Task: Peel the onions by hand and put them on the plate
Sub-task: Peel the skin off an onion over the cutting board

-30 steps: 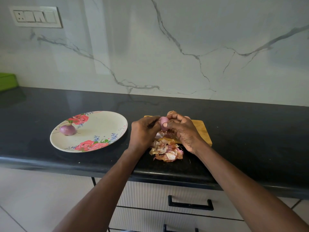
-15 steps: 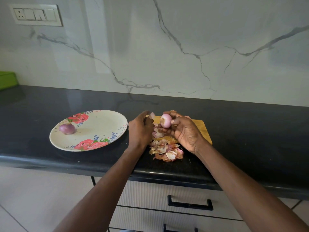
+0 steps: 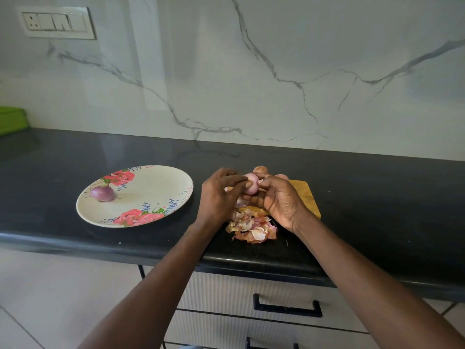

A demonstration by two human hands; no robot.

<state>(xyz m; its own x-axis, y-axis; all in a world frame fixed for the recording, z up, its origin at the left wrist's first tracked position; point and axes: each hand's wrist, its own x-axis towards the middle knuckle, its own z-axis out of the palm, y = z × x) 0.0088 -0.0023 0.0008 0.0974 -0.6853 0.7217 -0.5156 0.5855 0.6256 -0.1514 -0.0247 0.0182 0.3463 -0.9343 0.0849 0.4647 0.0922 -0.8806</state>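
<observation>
Onion (image 3: 251, 186), pale and nearly bare: we held it above the cutting board (image 3: 305, 197), right hand (image 3: 279, 202) curled round it, left hand (image 3: 219, 195) pinching at its left face. Plate (image 3: 153, 185) lay to our left on the table (image 3: 377, 197), nearer the left hand, carrying one peeled onion (image 3: 103, 193).

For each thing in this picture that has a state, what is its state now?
Onion in hands: mostly peeled, held above the board.
Onion on plate: peeled, lying near the rim.
Plate: holds one onion.
Peels: piled loose on the counter.
Left hand: picks at the onion.
Right hand: grips the onion.
</observation>
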